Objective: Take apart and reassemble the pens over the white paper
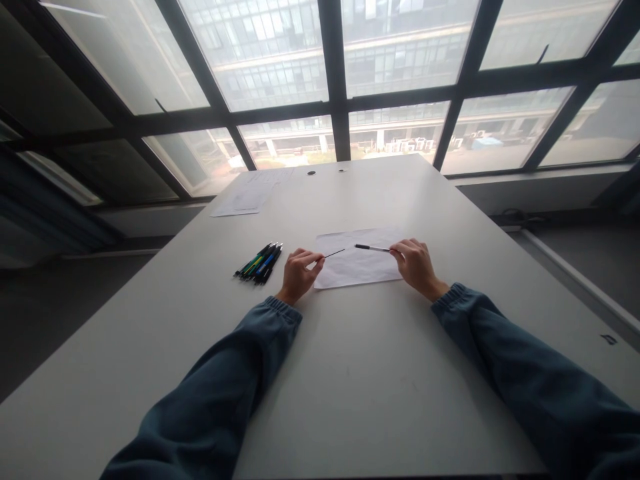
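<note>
Between the fingertips of my left hand (300, 272) is a thin dark pen refill (335, 253), pointing right. My right hand (415, 267) pinches a pen (373, 248) with a black front part and a pale barrel, pointing left. A small gap separates the tips of the two. Both are held over a white sheet of paper (357, 270) on the table. Just left of my left hand lies a bunch of several pens (259, 263), mostly black with some green, yellow and blue.
The white table (350, 387) stretches away to large windows (280, 53) with dark frames. Printed papers (243, 200) lie at its far left. Two small dark round pieces, one a black disc (311, 173), are near the far edge.
</note>
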The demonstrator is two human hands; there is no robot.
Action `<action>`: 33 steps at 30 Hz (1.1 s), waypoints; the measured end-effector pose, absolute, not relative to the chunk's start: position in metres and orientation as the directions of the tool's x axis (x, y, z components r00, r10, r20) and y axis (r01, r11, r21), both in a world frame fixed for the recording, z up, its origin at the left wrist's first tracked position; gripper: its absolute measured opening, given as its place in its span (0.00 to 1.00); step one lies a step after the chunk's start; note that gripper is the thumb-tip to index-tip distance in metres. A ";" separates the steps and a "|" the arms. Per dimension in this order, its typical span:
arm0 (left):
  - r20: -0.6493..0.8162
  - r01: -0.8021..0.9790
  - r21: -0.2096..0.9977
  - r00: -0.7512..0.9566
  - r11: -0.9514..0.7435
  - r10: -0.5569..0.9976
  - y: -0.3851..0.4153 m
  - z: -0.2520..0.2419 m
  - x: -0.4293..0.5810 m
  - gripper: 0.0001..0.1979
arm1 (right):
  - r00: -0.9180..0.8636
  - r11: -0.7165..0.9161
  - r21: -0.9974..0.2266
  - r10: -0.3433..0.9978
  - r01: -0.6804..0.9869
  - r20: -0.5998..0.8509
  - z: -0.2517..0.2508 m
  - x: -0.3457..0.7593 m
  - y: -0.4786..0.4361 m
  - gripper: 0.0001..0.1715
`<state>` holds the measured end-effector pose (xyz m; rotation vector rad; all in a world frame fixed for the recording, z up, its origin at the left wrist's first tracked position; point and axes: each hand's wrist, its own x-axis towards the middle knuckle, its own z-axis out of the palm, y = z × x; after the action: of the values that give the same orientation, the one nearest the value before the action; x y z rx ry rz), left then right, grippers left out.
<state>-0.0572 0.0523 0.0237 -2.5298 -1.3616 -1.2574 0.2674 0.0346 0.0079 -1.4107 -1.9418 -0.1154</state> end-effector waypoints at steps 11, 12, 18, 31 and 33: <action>0.632 0.734 0.280 0.344 -0.618 0.694 0.053 0.022 -0.056 0.09 | -0.189 0.430 -0.297 0.783 0.852 0.593 0.011 0.266 0.034 0.12; 0.632 0.736 0.278 0.343 -0.617 0.695 0.053 0.022 -0.056 0.09 | -0.190 0.430 -0.296 0.784 0.853 0.591 0.011 0.266 0.034 0.12; 0.624 0.744 0.246 0.368 -0.621 0.689 0.053 0.021 -0.056 0.09 | -0.207 0.443 -0.284 0.778 0.850 0.593 0.013 0.265 0.032 0.13; 0.590 0.695 0.146 0.510 -0.704 0.626 0.041 0.032 -0.043 0.10 | -0.388 0.626 -0.300 0.721 0.720 0.574 0.016 0.254 0.030 0.12; 0.589 0.693 0.130 0.522 -0.709 0.617 0.040 0.032 -0.041 0.10 | -0.398 0.637 -0.297 0.714 0.712 0.576 0.016 0.253 0.030 0.12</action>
<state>-0.0413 0.0398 0.0322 -2.6334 -1.1388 -0.9448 0.2535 0.0296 0.0160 -1.1066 -2.1709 0.0039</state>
